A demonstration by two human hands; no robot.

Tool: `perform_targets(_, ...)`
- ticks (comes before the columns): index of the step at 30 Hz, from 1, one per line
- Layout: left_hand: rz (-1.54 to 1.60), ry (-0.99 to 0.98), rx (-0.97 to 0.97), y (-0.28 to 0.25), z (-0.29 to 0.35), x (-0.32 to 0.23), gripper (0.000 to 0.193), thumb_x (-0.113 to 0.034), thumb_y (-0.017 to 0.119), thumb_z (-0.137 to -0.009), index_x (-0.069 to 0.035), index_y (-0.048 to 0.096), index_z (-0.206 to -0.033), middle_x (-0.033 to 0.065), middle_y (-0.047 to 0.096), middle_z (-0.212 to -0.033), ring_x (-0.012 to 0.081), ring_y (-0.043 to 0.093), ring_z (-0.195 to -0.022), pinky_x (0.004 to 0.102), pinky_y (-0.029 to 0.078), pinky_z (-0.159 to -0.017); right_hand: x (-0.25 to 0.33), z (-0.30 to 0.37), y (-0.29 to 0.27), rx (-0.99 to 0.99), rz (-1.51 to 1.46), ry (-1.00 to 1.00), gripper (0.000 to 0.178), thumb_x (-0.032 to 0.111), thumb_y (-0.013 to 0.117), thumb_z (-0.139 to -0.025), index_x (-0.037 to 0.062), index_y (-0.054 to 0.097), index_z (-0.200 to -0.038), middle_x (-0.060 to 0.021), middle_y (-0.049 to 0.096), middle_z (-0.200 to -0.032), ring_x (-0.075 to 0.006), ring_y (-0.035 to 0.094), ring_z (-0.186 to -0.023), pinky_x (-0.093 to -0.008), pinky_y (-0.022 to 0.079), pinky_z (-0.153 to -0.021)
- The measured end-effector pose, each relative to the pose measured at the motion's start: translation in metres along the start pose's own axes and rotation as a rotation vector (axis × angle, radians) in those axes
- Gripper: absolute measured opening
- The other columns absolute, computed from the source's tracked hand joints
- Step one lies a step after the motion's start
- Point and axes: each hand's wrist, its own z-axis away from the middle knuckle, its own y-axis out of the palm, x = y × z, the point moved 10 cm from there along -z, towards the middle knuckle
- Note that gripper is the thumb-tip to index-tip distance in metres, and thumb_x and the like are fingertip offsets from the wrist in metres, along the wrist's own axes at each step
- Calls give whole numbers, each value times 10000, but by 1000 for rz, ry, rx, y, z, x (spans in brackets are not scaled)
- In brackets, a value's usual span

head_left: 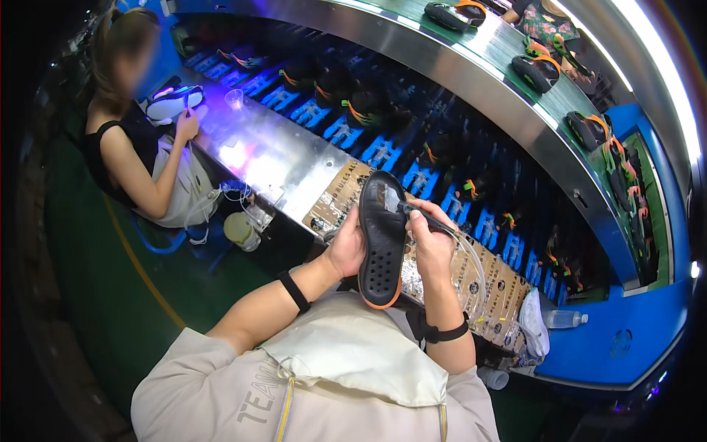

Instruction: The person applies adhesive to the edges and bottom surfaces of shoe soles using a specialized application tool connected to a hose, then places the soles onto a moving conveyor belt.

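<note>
My left hand (346, 244) grips a black shoe sole (380, 247) by its left side and holds it up over my lap. The sole stands lengthwise, with a cluster of round holes at its lower end and an orange rim there. Near its upper end lies a pale, wet-looking patch (391, 200). My right hand (433, 243) is closed round a black-handled brush (436, 221), whose tip touches the sole beside that patch. A clear hose (479, 269) runs from the handle down to the right.
Patterned cardboard (460, 291) covers the bench before me. Beyond it, shoes ride on a rack of blue holders (379, 152), below a raised green conveyor (508, 55) carrying more shoes. A co-worker (140, 147) sits at the left. A plastic bottle (565, 319) lies at right.
</note>
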Motion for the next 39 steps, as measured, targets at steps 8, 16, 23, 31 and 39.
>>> perform_targets(8,46,-39,-25,3,-1,4,871,-734,258,-1117,-55,488,-1612,148,591,-1579,288,591,-1427,465,443,-1234,6,-5,7,-31,56,-79,218,105,742,-1002,-1,780,-1189,-15,734,-916,-87,644,-813,-253,520,-763)
perform_targets(16,-48,15,-59,6,-1,-2,836,-721,248,-1124,-94,465,-1632,130,563,-1604,277,555,-1461,456,408,-1262,18,-3,18,-78,221,-234,235,100,756,-973,3,781,-1186,-79,782,-956,-124,702,-845,-292,554,-779)
perform_targets(23,-199,143,5,-1,-17,-35,855,-702,146,-1134,-68,518,-1573,152,650,-1485,296,609,-1400,474,457,-1227,51,34,33,289,620,-334,265,51,789,-899,7,786,-1161,-203,795,-1042,-323,787,-915,-381,601,-840)
perform_targets(31,-128,61,63,43,-7,-28,819,-690,129,-1139,-106,499,-1579,131,649,-1464,280,639,-1349,456,518,-1173,75,7,-1,147,335,-303,250,52,785,-945,-7,794,-1188,-171,814,-1088,-266,774,-946,-368,592,-849)
perform_targets(39,-242,68,57,30,5,-29,805,-708,205,-1134,-117,476,-1608,108,626,-1503,251,645,-1347,448,532,-1160,52,5,20,391,29,-221,260,67,775,-939,10,804,-1191,-139,796,-1067,-203,749,-980,-316,585,-885)
